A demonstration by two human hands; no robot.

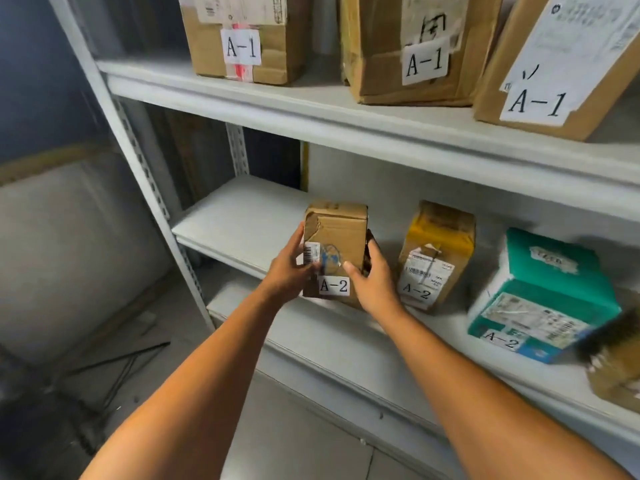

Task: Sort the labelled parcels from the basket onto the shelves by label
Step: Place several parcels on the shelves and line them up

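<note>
A brown cardboard parcel labelled A-2 (337,237) stands upright at the front of the middle shelf (242,220). My left hand (289,268) grips its left side, thumb on the front. My right hand (372,277) grips its right side, thumb on the front face and fingers round the side. To its right on the same shelf stand a yellow-taped A-2 parcel (433,258) and a green A-2 box (543,296). On the upper shelf (311,105) stand three brown boxes labelled A-1 (242,39) (415,50) (554,64). The basket is out of view.
A grey perforated upright (152,188) frames the shelving on the left. A dark blurred object and a brown parcel (613,368) lie at the right edge. Thin black metal rods (114,365) lie on the grey floor at lower left.
</note>
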